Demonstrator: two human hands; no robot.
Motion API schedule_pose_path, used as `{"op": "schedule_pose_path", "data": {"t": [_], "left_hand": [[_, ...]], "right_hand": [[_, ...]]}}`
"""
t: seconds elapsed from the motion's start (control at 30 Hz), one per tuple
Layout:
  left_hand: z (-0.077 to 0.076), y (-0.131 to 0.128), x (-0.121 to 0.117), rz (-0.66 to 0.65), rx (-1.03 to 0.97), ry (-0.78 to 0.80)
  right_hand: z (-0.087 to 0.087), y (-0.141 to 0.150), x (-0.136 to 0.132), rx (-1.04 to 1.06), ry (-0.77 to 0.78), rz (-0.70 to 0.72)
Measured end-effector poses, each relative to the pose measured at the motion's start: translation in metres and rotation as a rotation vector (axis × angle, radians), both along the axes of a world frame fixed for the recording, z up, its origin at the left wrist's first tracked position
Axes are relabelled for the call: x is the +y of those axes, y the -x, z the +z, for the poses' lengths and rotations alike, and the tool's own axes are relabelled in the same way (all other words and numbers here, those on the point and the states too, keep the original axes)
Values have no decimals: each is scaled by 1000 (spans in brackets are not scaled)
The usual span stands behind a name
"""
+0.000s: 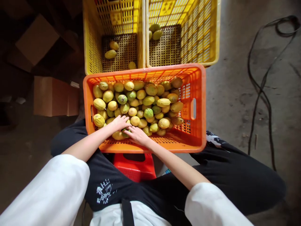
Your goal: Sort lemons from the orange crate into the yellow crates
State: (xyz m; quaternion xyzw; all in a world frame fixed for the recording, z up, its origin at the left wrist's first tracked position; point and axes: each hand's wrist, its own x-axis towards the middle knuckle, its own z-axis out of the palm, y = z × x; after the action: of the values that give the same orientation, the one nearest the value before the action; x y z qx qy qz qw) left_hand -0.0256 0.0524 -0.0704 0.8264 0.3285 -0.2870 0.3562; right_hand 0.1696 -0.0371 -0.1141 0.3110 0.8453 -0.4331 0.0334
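An orange plastic crate (192, 138) stands in front of me, holding many oval, lemon-like fruits (163, 102) in yellow and green. My left hand (120, 123) reaches into its near left part, with fingers spread over the fruits. Close beside it, my right hand (137, 135) has its fingers stretched out and touching a dark green fruit (126, 133). The fingertips of both hands almost meet. Part of the fruit below them is hidden by the hands, and no fruit is lifted.
Behind the orange crate stand two yellow crates, a left one (92, 47) and a right one (199, 40), each with a few fruits. A red plastic stool (134, 166) shows below. Cardboard boxes (50, 95) lie left; a black cable (261, 89) runs over the floor right.
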Motion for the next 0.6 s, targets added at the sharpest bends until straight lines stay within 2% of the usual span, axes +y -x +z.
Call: {"op": "schedule_pose_path", "data": {"t": [0.17, 0.3, 0.4, 0.5, 0.6], "left_hand": [[16, 1, 0, -71, 44, -67], [24, 13, 2, 3, 76, -121], [22, 32, 1, 191, 218, -137], [19, 55, -8, 298, 324, -163], [18, 70, -21, 386, 287, -179]], "right_hand": [[-27, 12, -7, 17, -77, -19], [-40, 0, -10, 125, -21, -105], [-35, -22, -4, 100, 5, -170], [-19, -54, 8, -67, 43, -225], [-1, -87, 23, -267, 121, -320]]}}
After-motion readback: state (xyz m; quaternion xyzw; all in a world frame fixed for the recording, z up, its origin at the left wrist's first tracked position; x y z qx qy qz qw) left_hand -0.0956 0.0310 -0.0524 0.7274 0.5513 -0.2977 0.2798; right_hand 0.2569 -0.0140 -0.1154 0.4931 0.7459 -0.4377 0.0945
